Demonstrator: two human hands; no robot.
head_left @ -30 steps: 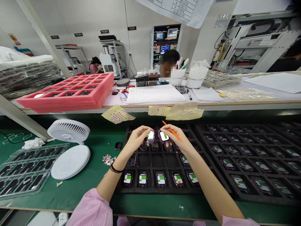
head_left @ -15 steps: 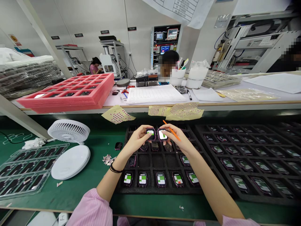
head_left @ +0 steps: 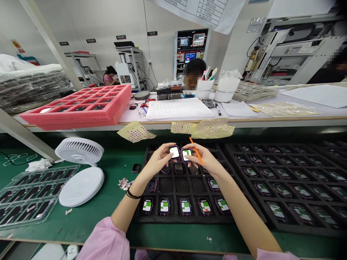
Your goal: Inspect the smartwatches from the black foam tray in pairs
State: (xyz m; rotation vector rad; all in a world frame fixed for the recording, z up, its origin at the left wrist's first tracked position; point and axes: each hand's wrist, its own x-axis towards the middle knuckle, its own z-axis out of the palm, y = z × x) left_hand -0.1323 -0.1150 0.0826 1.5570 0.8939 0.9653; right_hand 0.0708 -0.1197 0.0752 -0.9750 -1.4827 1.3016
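From the head camera, the left hand [head_left: 158,161] and the right hand [head_left: 204,161] are both partly closed, fingers curled in, and meet above a black foam tray [head_left: 139,215]. The left hand pinches one small square watch [head_left: 174,152] by its edges. The right hand pinches a second watch [head_left: 187,155] and also holds an orange stick [head_left: 197,151] between its fingers. The two watches sit side by side, nearly touching, straight ahead of the person, each closest to the hand holding it, with their screens turned toward the camera. The stick's long axis slants away from the person, its far tip leaning left. By count: two watches held, five in the tray's nearest row, and one loose watch [head_left: 136,168] on the green mat [head_left: 89,220] left of the tray. A second black tray [head_left: 260,220] to the right holds rows of watches, too many to count surely. One white fan [head_left: 79,151] stands further left.
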